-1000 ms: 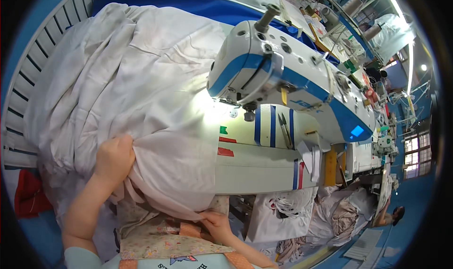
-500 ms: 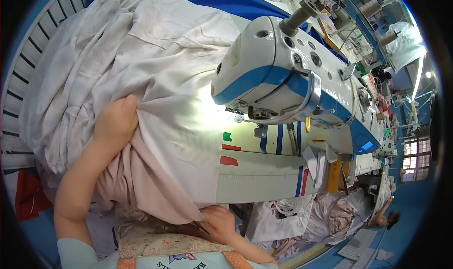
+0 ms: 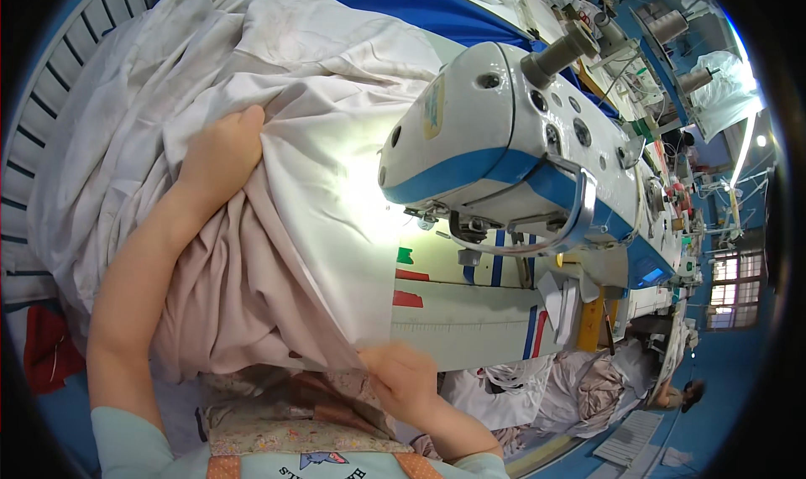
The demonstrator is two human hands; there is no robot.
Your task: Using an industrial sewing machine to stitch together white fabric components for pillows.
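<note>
A large heap of white and pale pink fabric (image 3: 336,156) covers the left side of the sewing table and hangs over its front edge. My left hand (image 3: 225,150) is closed on a bunched fold near the middle of the heap. At the near edge, my right hand (image 3: 401,380) pinches the pink fabric's corner. Right of the fabric stands a white and blue sewing machine (image 3: 495,135), its lamp lighting the cloth beside the needle area. Where the fabric lies near the presser foot, glare hides the detail.
A ruler strip (image 3: 462,326) runs along the table's front, with coloured tape marks. Papers (image 3: 561,298) lie by the machine's base. More fabric (image 3: 588,391) is piled at the right, a slatted rack (image 3: 34,143) curves at the left, and a red cloth (image 3: 49,349) lies below it.
My left hand has moved away from me, carrying the gripped fold up the heap. My right hand has shifted slightly right, still holding the corner. The head view has tilted a little.
</note>
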